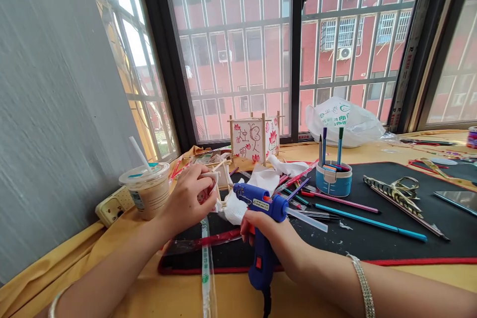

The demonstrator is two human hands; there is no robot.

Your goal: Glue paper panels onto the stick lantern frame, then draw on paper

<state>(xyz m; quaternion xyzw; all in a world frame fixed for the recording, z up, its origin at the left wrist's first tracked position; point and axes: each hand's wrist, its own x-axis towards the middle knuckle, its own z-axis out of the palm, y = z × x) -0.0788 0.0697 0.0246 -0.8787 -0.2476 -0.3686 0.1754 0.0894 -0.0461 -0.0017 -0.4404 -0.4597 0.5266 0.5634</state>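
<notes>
The worktop (410, 151), draped in yellow cloth, runs beneath a barred window, and on it lies a black mat (372, 243) edged in red. At the back, against the window, rest a white plastic bag (346, 119) and, to its left, an upright paper lantern (253, 141) painted with red flowers. A lidded iced drink (149, 191) with a straw stands off the mat's left end, beside a power strip (112, 206). My right grip (274, 238) is closed around the handle of a blue glue gun (257, 198), held upright over the mat's near edge, its nozzle pointing left above crumpled white paper (238, 208). A blue pen holder (333, 179) stands mid-mat, with coloured pens (368, 221) scattered just beside it. My left grip (188, 198) pinches a small stick-and-paper frame (216, 184), just left of the nozzle.
</notes>
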